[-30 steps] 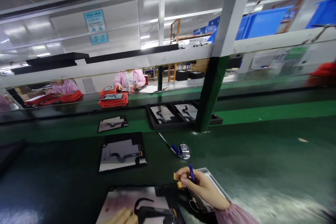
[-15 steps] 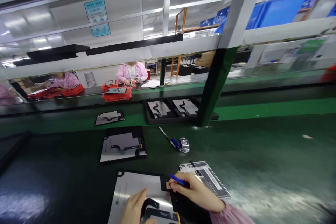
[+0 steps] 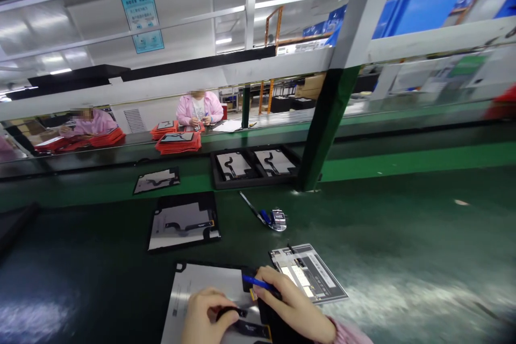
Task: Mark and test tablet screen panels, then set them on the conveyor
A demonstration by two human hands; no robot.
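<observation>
Panel [image 3: 201, 293], a silver-backed display panel, lies flat on the dark green bench directly below me, nearest of several. My left hand [image 3: 203, 314] has come down onto its lower middle since a moment ago, fingers curled and pinching the black flex cable [image 3: 237, 320] that runs across the back. My right hand [image 3: 292, 309] is closed around blue tweezers [image 3: 258, 282], their tip now lowered to the panel's right edge beside a small orange connector; a second ago that hand was raised above the bench. I judge both hands have settled to seating the cable. A printed sheet [image 3: 310, 274] lies just right.
</observation>
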